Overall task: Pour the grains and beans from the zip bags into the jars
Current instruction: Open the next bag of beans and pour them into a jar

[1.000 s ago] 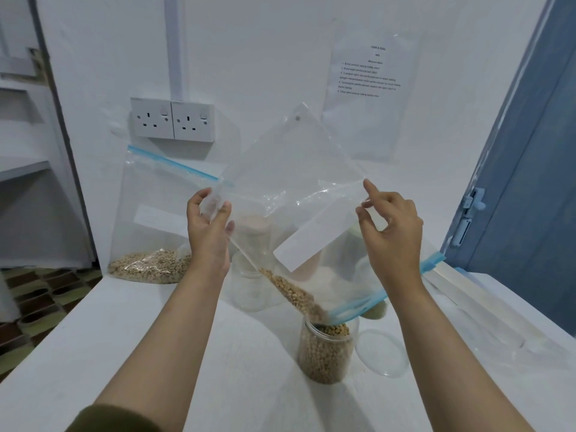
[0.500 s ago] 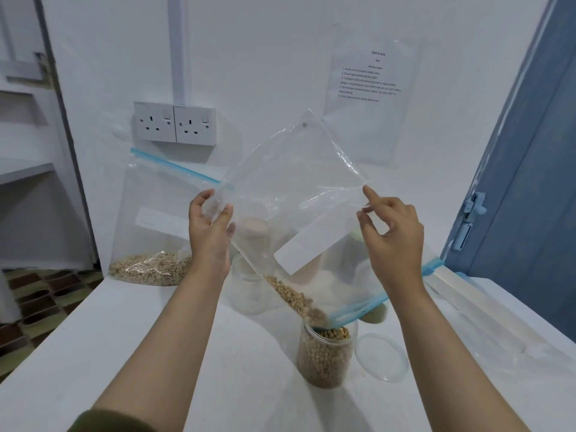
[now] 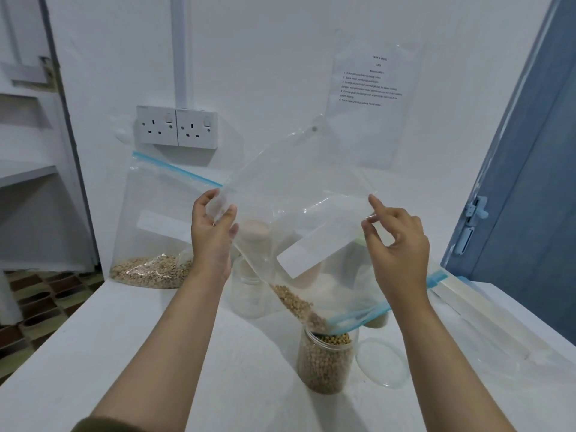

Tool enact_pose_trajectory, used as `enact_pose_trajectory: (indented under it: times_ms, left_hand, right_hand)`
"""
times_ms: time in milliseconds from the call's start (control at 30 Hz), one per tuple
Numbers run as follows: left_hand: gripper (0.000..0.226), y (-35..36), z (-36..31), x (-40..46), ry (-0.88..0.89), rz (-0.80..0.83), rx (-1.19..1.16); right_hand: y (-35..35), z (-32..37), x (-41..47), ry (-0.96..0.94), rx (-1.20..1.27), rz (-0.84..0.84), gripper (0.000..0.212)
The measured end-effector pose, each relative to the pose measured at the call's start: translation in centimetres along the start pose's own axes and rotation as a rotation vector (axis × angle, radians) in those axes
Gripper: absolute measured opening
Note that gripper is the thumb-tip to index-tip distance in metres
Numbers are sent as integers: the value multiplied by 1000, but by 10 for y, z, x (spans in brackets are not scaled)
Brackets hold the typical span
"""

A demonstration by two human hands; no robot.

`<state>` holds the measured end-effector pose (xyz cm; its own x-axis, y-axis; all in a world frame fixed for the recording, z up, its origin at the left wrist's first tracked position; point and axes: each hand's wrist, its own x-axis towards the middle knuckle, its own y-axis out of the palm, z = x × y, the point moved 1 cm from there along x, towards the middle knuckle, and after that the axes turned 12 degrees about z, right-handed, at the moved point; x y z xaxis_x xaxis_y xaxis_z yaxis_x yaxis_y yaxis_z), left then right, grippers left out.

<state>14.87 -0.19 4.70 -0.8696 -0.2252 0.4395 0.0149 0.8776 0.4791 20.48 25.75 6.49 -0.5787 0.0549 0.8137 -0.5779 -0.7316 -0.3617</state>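
Fewer beans remain in the clear plastic zip bag [image 3: 299, 213] than a second ago. Left hand [image 3: 212, 235] and right hand [image 3: 396, 244] pinch its raised bottom edge (mouth downward), directly over the nearly full clear jar [image 3: 324, 363].

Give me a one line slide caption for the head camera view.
Both hands, left hand and right hand, tip a zip bag, pouring beans into a jar.

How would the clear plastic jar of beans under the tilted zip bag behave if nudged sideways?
The clear plastic jar looks nearly full of beans, so it probably feels heavy for its size and would slide rather than tip. It has no lid on, so a hard knock would likely spill beans onto the white table.
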Motion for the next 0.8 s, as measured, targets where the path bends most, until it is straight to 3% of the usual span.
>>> enact_pose_trajectory:
  times_ms: [200, 800]
  left_hand:
    - [37, -4, 2, 0, -8, -18, -8]
    - [38, -1, 3, 0, -15, -13, -27]
  right_hand:
    - [1, 1, 5, -52, -26, -2, 44]
    - [0, 3, -1, 25, -18, -3, 45]
